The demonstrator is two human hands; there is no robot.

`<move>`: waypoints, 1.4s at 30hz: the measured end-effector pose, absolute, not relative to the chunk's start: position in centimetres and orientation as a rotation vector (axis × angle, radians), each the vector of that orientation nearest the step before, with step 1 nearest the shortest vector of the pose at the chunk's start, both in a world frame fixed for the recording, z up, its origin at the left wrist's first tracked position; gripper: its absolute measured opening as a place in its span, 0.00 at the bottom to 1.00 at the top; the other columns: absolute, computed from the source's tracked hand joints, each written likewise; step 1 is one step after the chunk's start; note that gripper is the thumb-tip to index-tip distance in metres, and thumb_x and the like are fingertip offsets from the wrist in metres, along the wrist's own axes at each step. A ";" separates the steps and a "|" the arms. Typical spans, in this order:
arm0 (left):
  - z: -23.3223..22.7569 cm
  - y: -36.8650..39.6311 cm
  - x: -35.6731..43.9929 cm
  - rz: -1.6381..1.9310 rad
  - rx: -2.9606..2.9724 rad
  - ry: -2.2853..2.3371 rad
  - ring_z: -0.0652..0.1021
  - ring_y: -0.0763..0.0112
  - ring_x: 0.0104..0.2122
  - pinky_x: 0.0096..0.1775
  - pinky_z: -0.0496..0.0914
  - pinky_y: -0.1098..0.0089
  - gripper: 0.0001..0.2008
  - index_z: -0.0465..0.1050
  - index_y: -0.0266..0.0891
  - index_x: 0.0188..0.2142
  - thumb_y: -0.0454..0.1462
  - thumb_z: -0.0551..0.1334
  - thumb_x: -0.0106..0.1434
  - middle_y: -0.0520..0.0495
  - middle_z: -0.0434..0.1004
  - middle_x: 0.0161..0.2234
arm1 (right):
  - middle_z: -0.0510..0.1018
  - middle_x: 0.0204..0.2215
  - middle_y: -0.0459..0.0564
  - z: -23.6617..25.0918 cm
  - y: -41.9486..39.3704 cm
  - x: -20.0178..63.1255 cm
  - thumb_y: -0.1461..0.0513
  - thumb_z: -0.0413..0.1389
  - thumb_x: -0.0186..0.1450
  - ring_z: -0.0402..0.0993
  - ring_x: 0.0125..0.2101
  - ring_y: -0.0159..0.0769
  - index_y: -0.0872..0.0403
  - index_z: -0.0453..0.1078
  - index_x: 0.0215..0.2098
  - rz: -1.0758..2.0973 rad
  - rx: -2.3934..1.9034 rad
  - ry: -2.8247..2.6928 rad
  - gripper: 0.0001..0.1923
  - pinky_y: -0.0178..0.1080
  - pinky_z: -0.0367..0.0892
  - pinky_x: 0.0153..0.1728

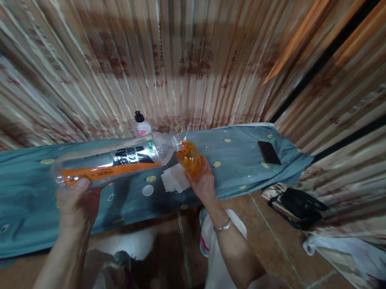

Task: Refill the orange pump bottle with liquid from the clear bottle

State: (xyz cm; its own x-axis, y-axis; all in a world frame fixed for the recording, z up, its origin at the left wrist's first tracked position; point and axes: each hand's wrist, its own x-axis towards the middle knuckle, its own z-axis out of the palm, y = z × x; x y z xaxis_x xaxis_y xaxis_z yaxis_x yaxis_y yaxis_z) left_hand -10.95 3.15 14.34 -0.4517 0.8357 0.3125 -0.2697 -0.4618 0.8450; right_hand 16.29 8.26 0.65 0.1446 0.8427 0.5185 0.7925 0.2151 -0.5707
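My left hand grips the lower end of a large clear plastic bottle with a silver and orange label. The bottle lies tilted almost level, its neck pointing right. My right hand is wrapped round a small orange see-through bottle, held at a slant. The two bottle mouths meet or nearly meet; I cannot tell whether they touch. Below them a crumpled white tissue and a round white cap rest on the blue-green cloth.
Behind the big bottle stands a clear bottle with a black top. A dark phone lies at the cloth's right part. A black bag is on the right, by the tiled floor. Pleated curtains hang along the back.
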 end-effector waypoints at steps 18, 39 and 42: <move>14.1 2.5 -11.0 1.974 0.959 0.979 0.77 0.71 0.34 0.30 0.76 0.72 0.34 0.77 0.48 0.47 0.40 0.80 0.37 0.52 0.81 0.41 | 0.72 0.61 0.70 0.9 8.5 16.2 0.48 0.60 0.65 0.71 0.61 0.56 0.62 0.55 0.67 0.082 -1.570 -1.640 0.41 0.58 0.70 0.59; 13.0 1.8 -11.9 1.993 0.915 0.988 0.78 0.71 0.30 0.33 0.79 0.67 0.34 0.77 0.52 0.46 0.38 0.80 0.36 0.57 0.79 0.35 | 0.73 0.59 0.70 0.7 8.6 16.2 0.50 0.62 0.63 0.71 0.60 0.57 0.62 0.55 0.66 0.057 -1.531 -1.656 0.41 0.58 0.71 0.58; 13.2 1.7 -11.8 1.994 0.930 1.005 0.77 0.72 0.32 0.33 0.79 0.69 0.35 0.77 0.52 0.47 0.38 0.79 0.36 0.56 0.80 0.38 | 0.73 0.59 0.70 0.8 8.7 16.1 0.51 0.62 0.63 0.72 0.59 0.57 0.63 0.55 0.66 0.063 -1.549 -1.656 0.41 0.58 0.72 0.57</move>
State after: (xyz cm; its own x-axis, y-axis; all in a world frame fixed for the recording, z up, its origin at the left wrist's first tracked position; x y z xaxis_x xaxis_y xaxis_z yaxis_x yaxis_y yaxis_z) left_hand -11.77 1.73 13.15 -0.4916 0.8247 0.2796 -0.2657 -0.4478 0.8537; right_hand 16.12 8.67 0.84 0.1238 0.8400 0.5283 0.7974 0.2327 -0.5568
